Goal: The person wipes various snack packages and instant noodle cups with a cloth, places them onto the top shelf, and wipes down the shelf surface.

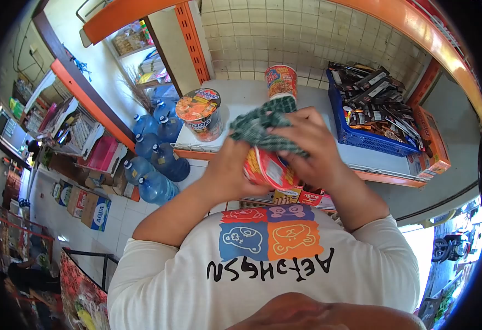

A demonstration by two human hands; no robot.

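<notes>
My left hand (231, 171) is wrapped round a red instant noodle cup (268, 169), which is tilted in front of my chest. A green checked cloth (264, 124) is bunched over the cup's far end, pinched in the fingers of my right hand (311, 138). The cloth hides part of the cup. Beyond my hands, a second red noodle cup (281, 80) stands upright on the white shelf (237, 90). To the left, near the shelf's front edge, stands a larger noodle cup (199, 114) with an orange lid.
A blue basket (370, 137) full of dark sachets sits on the shelf's right side, beside an orange box (432, 140). Several blue water jugs (158, 188) stand on the floor at left. Orange shelf posts (192, 44) rise behind. Small boxes (310, 198) show below the shelf edge.
</notes>
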